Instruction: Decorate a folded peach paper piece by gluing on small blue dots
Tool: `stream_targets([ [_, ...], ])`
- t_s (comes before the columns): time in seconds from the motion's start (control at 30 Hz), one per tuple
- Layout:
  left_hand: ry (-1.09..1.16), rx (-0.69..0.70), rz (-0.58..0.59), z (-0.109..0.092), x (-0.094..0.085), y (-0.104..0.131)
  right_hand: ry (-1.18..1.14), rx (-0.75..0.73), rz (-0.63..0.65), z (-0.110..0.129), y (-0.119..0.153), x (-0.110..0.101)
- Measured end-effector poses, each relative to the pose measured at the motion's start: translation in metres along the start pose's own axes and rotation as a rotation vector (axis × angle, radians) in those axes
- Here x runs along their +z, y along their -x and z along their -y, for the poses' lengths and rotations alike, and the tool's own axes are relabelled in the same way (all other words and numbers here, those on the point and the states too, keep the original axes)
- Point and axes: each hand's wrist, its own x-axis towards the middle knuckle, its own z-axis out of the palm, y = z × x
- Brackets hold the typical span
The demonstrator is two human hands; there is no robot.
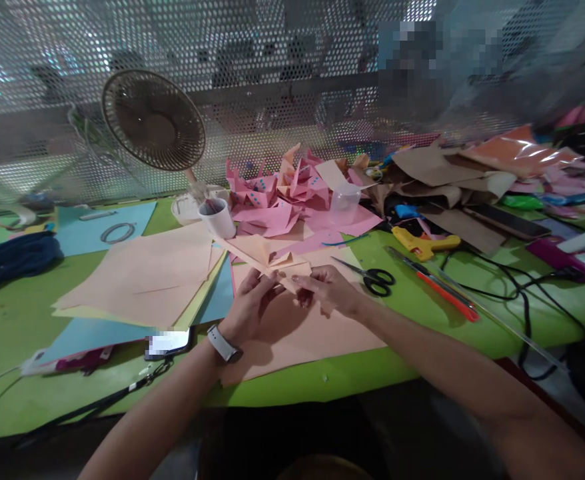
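Note:
Between my two hands is a piece of folded peach paper (257,252) with a long pointed flap reaching to the upper left. My left hand (252,298), with a watch on its wrist, pinches its lower left part. The fingers of my right hand (330,288) are closed on its right edge. Both hands are over a flat peach sheet (302,340) on the green table. Just right of my right hand lie black-handled scissors (378,281), blades pointing left. Pink and orange folded paper pieces (277,187) are heaped beyond the hands.
A stack of coloured sheets (137,273) lies left, with a phone (170,343) at its front. A fan (153,123) and a white cup (217,219) stand behind. To the right are a yellow glue gun (422,243), an orange cutter (447,293), black cables (517,287) and brown paper (432,167).

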Motion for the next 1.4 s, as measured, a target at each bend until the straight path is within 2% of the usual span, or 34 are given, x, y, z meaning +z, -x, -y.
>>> stream_targets([
  [0.1,-0.012,-0.101,0.051,0.001,-0.004,0.000,-0.020,0.008,0.048,0.006,0.002,-0.001],
  [0.2,-0.116,-0.203,0.048,-0.002,-0.004,0.003,-0.004,0.019,0.090,0.003,0.001,-0.002],
  [0.33,-0.341,-0.191,0.032,-0.008,0.002,0.008,-0.009,-0.023,0.166,-0.002,0.000,-0.004],
  [0.4,-0.320,-0.175,0.022,-0.010,0.004,0.009,-0.003,-0.027,0.180,0.001,0.001,-0.005],
  [0.57,-0.222,-0.275,0.023,-0.008,0.004,0.008,0.010,-0.043,0.162,0.010,0.004,-0.006],
  [0.67,-0.195,-0.279,-0.022,-0.006,0.003,0.006,-0.017,-0.072,0.083,0.007,-0.002,-0.010],
  [0.8,-0.005,-0.195,-0.197,-0.002,0.006,0.003,-0.065,-0.211,-0.203,-0.001,-0.009,-0.014],
  [0.9,0.155,-0.147,-0.286,0.002,0.011,0.003,0.207,-0.335,-0.234,-0.007,-0.007,-0.006],
  [1.03,0.211,-0.150,-0.298,0.012,0.016,0.007,0.587,-0.465,-0.237,-0.013,-0.003,0.009],
  [1.4,0.257,-0.145,-0.254,0.020,0.017,0.011,0.813,-0.541,-0.214,-0.019,-0.005,0.015],
])
